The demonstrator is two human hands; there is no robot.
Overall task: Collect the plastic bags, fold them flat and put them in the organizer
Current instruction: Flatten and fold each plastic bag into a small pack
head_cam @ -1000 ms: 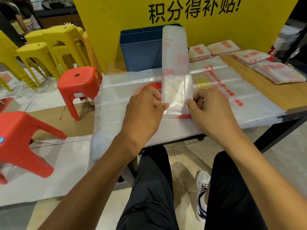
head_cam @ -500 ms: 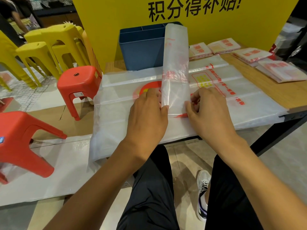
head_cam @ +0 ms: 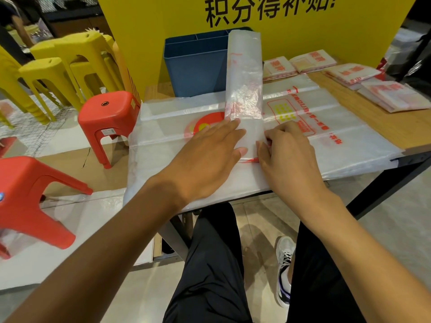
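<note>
Translucent folded bag strip [head_cam: 245, 89] runs from frame centre up toward the blue organizer [head_cam: 193, 68] at top centre, its far end lifted in front of the bin. It lies across a wide flat bag [head_cam: 345, 145] spread over the wooden tabletop [head_cam: 396, 127]. My left hand [head_cam: 207, 159] is flat, fingers straight, pressing the strip's near left edge. My right hand [head_cam: 289, 157] has fingers curled, pinching the strip's near right edge. Folded bag stacks [head_cam: 349, 75] sit upper right of the frame. Red stool [head_cam: 109, 117] and yellow stools [head_cam: 60, 68] stand at left. Yellow sign board [head_cam: 303, 31] stands behind the organizer.
</note>
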